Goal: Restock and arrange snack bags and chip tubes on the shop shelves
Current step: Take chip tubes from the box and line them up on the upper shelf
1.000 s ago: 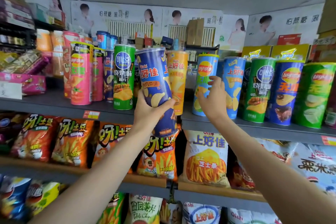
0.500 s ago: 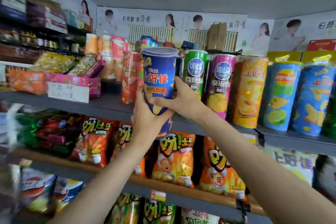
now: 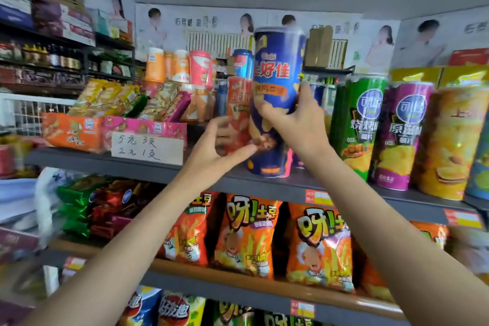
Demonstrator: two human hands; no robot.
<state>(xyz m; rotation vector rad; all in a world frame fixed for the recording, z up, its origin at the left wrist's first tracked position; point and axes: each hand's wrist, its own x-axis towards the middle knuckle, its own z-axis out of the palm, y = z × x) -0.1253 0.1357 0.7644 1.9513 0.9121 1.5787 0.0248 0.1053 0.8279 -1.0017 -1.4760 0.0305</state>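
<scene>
Blue tube: we see the blue chip tube [image 3: 277, 103] upright on the top grey shelf [image 3: 164, 171], its base at the near edge, just left of the green tube [image 3: 356, 124].
Right hand: our right hand [image 3: 299, 124] grips the blue tube's right side, fingers curled round it.
Left hand: our left hand [image 3: 217, 151] is spread wide, thumb tip touching the blue tube low down, fingers in front of the red tube [image 3: 238, 111].
Below: orange snack bags [image 3: 246, 235] stand on the shelf underneath.
Far left: a handwritten price card [image 3: 146, 147] fronts the pink box.
</scene>
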